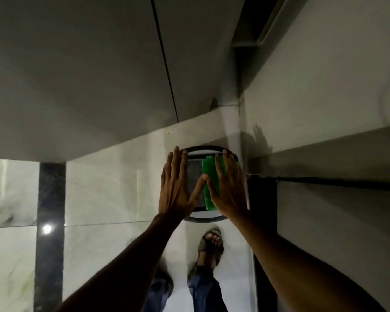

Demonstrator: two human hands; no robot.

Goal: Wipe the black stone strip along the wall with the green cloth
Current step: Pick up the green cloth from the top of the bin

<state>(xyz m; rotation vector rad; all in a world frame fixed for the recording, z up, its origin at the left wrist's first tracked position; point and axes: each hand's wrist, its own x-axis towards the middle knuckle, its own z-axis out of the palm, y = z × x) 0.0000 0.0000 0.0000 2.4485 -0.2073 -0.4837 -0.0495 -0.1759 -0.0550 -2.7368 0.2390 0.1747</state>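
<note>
**Green cloth pinned flat under the right hand, beside the black strip**

The green cloth (208, 183) lay folded into a narrow pad on a dark, round-rimmed stool (203, 218) standing on the pale marble floor (113, 192). It looked light, soft and limp, likely to slump or unfold if lifted by one corner; a pinch across the folded thickness at its middle seemed the surest hold.

The right hand (229, 188) rested flat on the cloth, fingers spread and pointing away from the person, covering its right side; it pressed down rather than gripped. The left hand (178, 188) was likewise spread open, flat on the grey top just left of the cloth, its thumb nearly touching the cloth's edge.

The black stone strip (262, 197) ran along the foot of the wall (338, 212), just right of the stool and close to the right wrist.
</note>
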